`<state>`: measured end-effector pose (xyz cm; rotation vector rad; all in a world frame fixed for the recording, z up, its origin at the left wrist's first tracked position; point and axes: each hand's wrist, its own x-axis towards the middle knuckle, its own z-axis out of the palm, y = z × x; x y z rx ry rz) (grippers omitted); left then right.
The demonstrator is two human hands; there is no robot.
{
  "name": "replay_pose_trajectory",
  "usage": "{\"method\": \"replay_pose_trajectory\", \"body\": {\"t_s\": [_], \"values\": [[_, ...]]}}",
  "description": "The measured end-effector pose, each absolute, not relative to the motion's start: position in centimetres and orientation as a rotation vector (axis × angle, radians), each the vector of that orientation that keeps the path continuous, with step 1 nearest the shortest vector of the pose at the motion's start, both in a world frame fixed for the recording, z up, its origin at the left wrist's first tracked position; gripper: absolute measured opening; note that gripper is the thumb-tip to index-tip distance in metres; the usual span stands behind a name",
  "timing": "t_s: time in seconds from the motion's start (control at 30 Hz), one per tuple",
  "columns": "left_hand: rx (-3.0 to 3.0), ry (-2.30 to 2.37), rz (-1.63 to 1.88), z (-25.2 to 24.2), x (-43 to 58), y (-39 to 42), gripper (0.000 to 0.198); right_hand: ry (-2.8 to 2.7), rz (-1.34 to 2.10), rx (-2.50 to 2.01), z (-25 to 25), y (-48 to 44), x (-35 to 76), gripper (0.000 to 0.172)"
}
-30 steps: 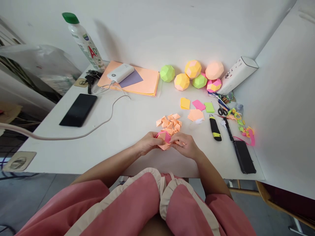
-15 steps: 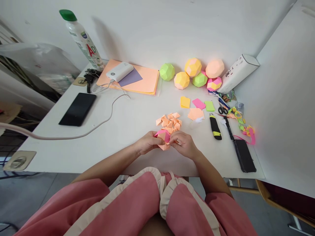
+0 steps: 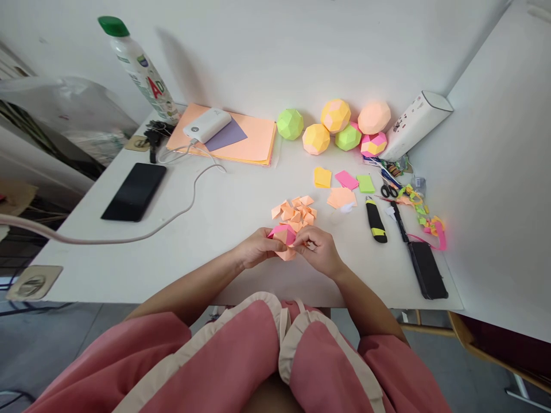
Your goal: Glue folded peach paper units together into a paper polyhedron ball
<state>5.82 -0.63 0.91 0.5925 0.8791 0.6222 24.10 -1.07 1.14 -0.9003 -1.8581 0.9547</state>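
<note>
Between my two hands, above the front of the table, is a part-built paper ball [image 3: 283, 234] of pink and peach folded pieces. My left hand [image 3: 260, 248] grips it from the left, thumb across its near face. From the other side, my right hand [image 3: 317, 248] pinches at the ball's right edge with thumb and forefinger; the exact spot between the fingertips is hidden. Just beyond lies a heap of folded peach paper units [image 3: 295, 211]. Behind that heap are small stacks of yellow paper [image 3: 322, 177], pink paper [image 3: 346, 179], green paper [image 3: 365, 183] and peach paper [image 3: 341, 197].
Finished paper balls [image 3: 336, 116] sit along the wall. To the right are a utility knife [image 3: 376, 220], scissors [image 3: 389, 190], paper scraps and a black power bank-like block [image 3: 427, 269]. A phone [image 3: 135, 191], a cable [image 3: 189, 202], a spray bottle [image 3: 144, 74] and peach sheets [image 3: 258, 135] occupy the left.
The view has shifted very slightly. My right hand's fingers have moved a little at the ball's right edge; my left hand keeps its hold.
</note>
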Motion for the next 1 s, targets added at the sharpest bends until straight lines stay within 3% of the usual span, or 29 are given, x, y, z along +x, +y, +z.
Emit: {"method": "replay_pose_trajectory", "body": {"t_s": [0.3, 0.77, 1.0], "values": [[0.564, 0.829, 0.822, 1.0, 6.1, -0.6, 0.018, -1.696, 0.648, -0.915, 2.6, -2.0, 24.1, 0.008], [0.5, 0.676, 0.969, 1.0, 6.6, -1.3, 0.02, -1.307, 1.323, -1.066, 1.6, -2.0, 23.3, 0.017], [0.534, 0.684, 0.986, 0.9, 6.6, -1.2, 0.02, -1.264, 1.354, -1.128, 2.4, -2.0, 23.3, 0.023]]}}
